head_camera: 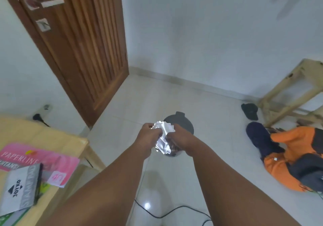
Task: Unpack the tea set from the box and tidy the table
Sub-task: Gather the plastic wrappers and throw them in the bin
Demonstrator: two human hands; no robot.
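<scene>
Both my arms reach forward over the floor. My left hand [148, 133] and my right hand [180, 135] grip a crumpled piece of shiny clear plastic wrapping [163, 135] between them. Directly below the wrapping stands a dark grey round bin [185, 122] on the white tiled floor, its lid tipped up at the far side and its opening mostly hidden by my hands. No tea set or box is in view.
A wooden table [52, 138] at the left carries a pink paper pack [35, 157] and a grey stamp-pad box [21, 189]. A brown door [83, 42] stands behind it. A black cable [167, 213] crosses the floor. Orange and dark clothes [293, 156] and a wooden stool [293, 93] lie right.
</scene>
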